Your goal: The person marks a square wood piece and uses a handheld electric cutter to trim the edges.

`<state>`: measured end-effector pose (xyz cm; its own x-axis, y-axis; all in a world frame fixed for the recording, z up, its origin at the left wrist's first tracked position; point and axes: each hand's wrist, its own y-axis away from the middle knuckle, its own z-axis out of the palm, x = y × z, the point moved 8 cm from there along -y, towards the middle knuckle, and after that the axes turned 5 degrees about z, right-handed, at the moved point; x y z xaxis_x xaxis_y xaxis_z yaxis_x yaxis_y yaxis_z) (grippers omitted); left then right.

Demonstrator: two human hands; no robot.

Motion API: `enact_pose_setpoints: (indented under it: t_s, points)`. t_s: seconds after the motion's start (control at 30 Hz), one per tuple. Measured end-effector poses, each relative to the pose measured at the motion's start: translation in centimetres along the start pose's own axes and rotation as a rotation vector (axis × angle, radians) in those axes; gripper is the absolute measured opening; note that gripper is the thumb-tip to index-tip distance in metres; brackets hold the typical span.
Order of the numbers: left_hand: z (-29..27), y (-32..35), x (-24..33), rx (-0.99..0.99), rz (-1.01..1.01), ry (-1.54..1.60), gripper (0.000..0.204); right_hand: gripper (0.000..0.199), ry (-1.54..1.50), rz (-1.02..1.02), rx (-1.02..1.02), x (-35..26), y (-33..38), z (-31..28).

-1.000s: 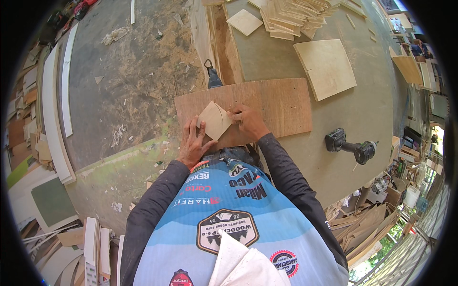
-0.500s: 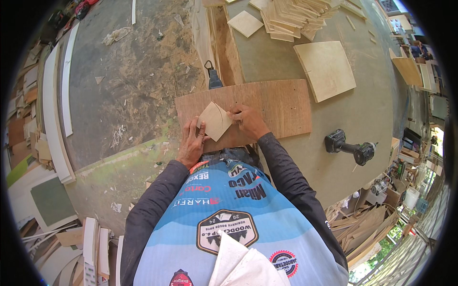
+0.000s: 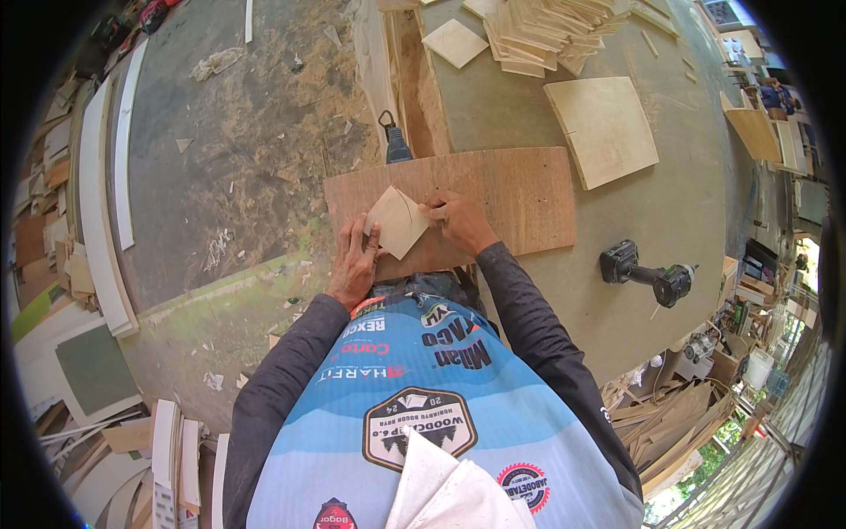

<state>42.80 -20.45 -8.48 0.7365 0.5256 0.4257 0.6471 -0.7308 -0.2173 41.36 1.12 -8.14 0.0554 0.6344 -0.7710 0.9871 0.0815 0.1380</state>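
A small pale plywood piece [image 3: 398, 227], turned like a diamond, lies on a reddish-brown wooden board [image 3: 520, 198] in front of me. A thin curved dark line runs across its upper right part. My left hand [image 3: 354, 257] grips its left and lower left edges, with the thumb on top. At the right corner, the fingers of my right hand [image 3: 460, 222] are pinched against the piece; their tips are partly hidden. Beyond the board's far edge sticks out the dark end of a tool [image 3: 398, 146] with a metal hook; the rest is hidden underneath.
A cordless drill [image 3: 648, 273] lies on the table at the right. Farther off are a larger plywood sheet [image 3: 603, 132], a heap of plywood squares [image 3: 542, 33] and a single square [image 3: 455, 43]. Sawdust [image 3: 291, 106] and scraps cover the left surface, beside long white strips [image 3: 104, 212].
Almost nothing differs. Both hands keep their hold on the plywood piece, which has at most shifted very slightly on the board.
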Motion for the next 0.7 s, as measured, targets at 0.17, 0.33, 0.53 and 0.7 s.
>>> enact_pose_setpoints:
  t_s: [0.17, 0.33, 0.53, 0.7]
  points:
    - [0.03, 0.04, -0.03, 0.008, -0.007, -0.004, 0.087, 0.02, -0.032, 0.005, -0.006, -0.19, -0.2, -0.11]
    - [0.03, 0.07, -0.04, 0.009, -0.009, -0.009, 0.085, 0.021, -0.066, 0.011, -0.005, 0.0, -0.41, 0.02]
    - [-0.27, -0.33, 0.21, 0.002, -0.014, -0.01, 0.083, 0.019, -0.06, -0.009, -0.015, 0.24, -0.59, -0.02]
    - [-0.37, -0.29, 0.21, 0.01, -0.026, -0.008, 0.083, 0.017, -0.033, 0.047, -0.067, 0.08, -0.79, -0.09]
